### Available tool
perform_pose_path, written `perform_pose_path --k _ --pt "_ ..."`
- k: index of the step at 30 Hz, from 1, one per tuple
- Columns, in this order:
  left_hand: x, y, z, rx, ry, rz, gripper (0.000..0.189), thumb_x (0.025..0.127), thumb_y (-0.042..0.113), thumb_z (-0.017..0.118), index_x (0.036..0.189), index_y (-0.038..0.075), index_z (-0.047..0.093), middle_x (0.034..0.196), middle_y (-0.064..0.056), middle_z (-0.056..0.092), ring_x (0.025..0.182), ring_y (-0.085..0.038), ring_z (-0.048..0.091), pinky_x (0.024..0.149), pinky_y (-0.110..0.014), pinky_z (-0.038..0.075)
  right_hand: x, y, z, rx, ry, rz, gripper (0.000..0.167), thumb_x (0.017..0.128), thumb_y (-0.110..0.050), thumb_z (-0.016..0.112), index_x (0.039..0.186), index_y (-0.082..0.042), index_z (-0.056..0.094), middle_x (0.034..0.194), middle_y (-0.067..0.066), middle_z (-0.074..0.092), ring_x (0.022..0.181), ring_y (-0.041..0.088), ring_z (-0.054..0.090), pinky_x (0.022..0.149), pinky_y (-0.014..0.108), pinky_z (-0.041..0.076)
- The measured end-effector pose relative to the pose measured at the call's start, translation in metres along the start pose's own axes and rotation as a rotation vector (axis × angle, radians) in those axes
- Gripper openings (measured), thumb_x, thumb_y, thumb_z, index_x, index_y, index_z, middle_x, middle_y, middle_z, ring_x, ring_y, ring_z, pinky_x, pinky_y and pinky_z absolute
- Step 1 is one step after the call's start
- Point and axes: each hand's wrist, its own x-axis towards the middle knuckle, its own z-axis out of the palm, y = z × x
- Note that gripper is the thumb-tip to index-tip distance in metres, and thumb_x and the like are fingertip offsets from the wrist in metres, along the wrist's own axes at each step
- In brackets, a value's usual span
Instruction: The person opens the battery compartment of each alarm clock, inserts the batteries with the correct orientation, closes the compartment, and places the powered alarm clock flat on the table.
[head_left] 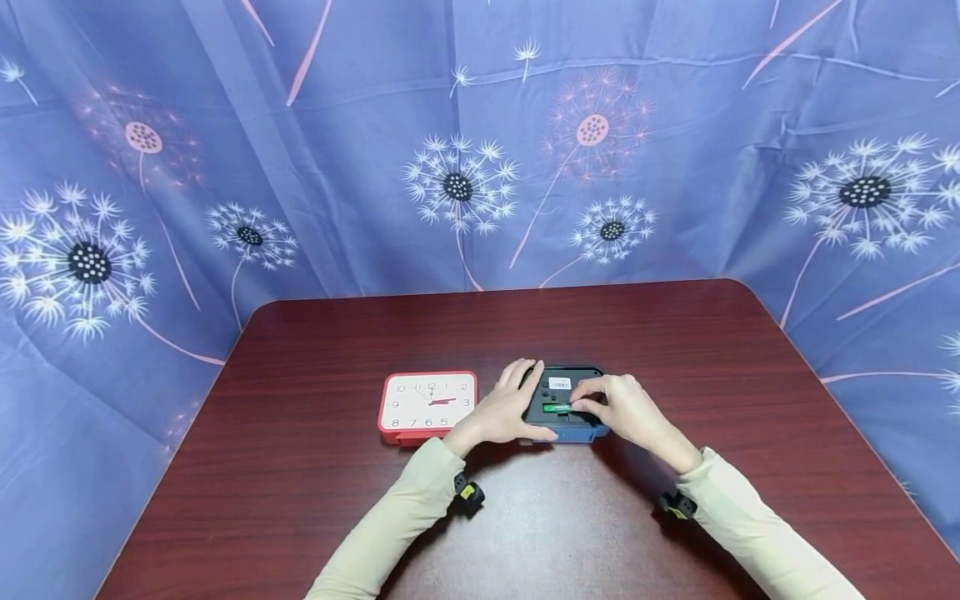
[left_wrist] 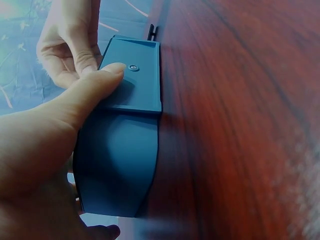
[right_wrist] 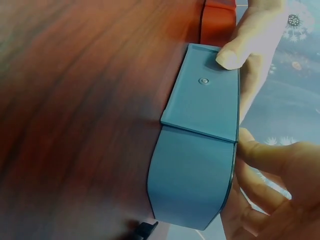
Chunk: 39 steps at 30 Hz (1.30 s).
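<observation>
A blue alarm clock [head_left: 572,435] lies face down on the table, its black back upward. A green battery [head_left: 557,408] sits in the slot in that back. My left hand [head_left: 501,410] grips the clock's left side, thumb on the blue bottom edge and fingers spread over the back's far left corner. My right hand [head_left: 626,407] pinches at the battery's right end with thumb and index finger. Both wrist views show the blue edge with a small round screw; the clock's body hides the battery there.
A red clock [head_left: 427,404] with a white dial lies face up to the left of the left hand. A small black piece [right_wrist: 142,231] is by the blue clock's right end. The dark red wooden table [head_left: 315,500] meets a blue dandelion-print curtain [head_left: 360,167] behind.
</observation>
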Motion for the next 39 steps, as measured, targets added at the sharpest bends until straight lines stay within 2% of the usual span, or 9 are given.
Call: perform_pose_path --k 8,16,18,21,24,26,32,39 --pt "-0.001 0.0 0.001 0.013 0.025 0.028 0.106 0.081 0.047 0.073 0.154 -0.001 0.013 0.159 -0.02 0.016 0.148 -0.036 0.01 0.115 -0.05 0.028 0.0 -0.003 0.002 -0.066 0.019 0.024 0.006 0.08 -0.015 0.077 0.079 -0.01 0.076 0.071 -0.007 0.065 0.06 -0.002 0.047 0.054 0.018 0.041" --pt "0.001 0.001 0.0 0.025 0.011 0.013 0.108 0.081 0.052 0.072 0.155 0.003 0.01 0.161 -0.016 0.014 0.149 -0.033 0.009 0.117 -0.046 0.026 0.002 -0.004 -0.001 -0.052 0.014 0.109 0.012 0.077 -0.014 0.081 0.071 -0.018 0.071 0.066 -0.008 0.066 0.056 -0.001 0.051 0.052 0.02 0.042" --pt "0.002 0.0 0.001 0.031 0.012 0.009 0.108 0.08 0.053 0.072 0.155 0.004 0.011 0.161 -0.016 0.014 0.149 -0.032 0.009 0.117 -0.046 0.026 0.005 -0.003 -0.002 -0.021 -0.006 0.155 0.013 0.076 -0.014 0.081 0.07 -0.018 0.071 0.065 -0.008 0.066 0.056 0.0 0.054 0.053 0.022 0.043" --pt "0.002 0.0 0.001 0.03 0.011 0.006 0.109 0.08 0.053 0.072 0.155 0.004 0.01 0.161 -0.015 0.013 0.15 -0.031 0.008 0.117 -0.045 0.027 0.01 -0.001 -0.005 0.046 -0.054 0.278 0.016 0.073 -0.017 0.084 0.069 -0.016 0.068 0.062 -0.007 0.065 0.057 0.005 0.055 0.057 0.025 0.044" --pt "0.002 0.0 0.002 0.03 0.011 0.006 0.109 0.08 0.053 0.072 0.155 0.004 0.01 0.161 -0.015 0.013 0.15 -0.032 0.008 0.117 -0.045 0.026 0.018 0.001 -0.008 0.09 -0.124 0.387 0.02 0.072 -0.02 0.085 0.07 -0.013 0.067 0.06 -0.005 0.061 0.059 0.011 0.054 0.06 0.027 0.044" --pt "0.002 0.0 0.001 0.027 0.008 0.009 0.109 0.08 0.052 0.072 0.155 0.004 0.01 0.161 -0.015 0.013 0.15 -0.032 0.008 0.117 -0.045 0.026 0.023 0.002 -0.01 0.092 -0.174 0.43 0.021 0.073 -0.021 0.085 0.07 -0.012 0.067 0.059 -0.004 0.059 0.06 0.013 0.053 0.06 0.028 0.044" --pt "0.001 0.001 0.0 0.025 0.009 0.004 0.109 0.08 0.053 0.072 0.155 0.004 0.01 0.161 -0.016 0.013 0.15 -0.03 0.007 0.117 -0.044 0.026 0.033 -0.001 -0.014 0.022 -0.268 0.436 0.02 0.073 -0.022 0.085 0.069 -0.011 0.068 0.06 -0.003 0.061 0.062 0.014 0.055 0.059 0.028 0.044" --pt "0.0 0.001 0.0 0.032 0.023 0.0 0.108 0.08 0.052 0.073 0.155 0.003 0.012 0.16 -0.016 0.015 0.149 -0.03 0.01 0.116 -0.045 0.028 0.04 -0.004 -0.011 -0.031 -0.314 0.412 0.022 0.072 -0.019 0.084 0.063 -0.013 0.065 0.057 -0.004 0.059 0.055 0.013 0.048 0.055 0.026 0.038"
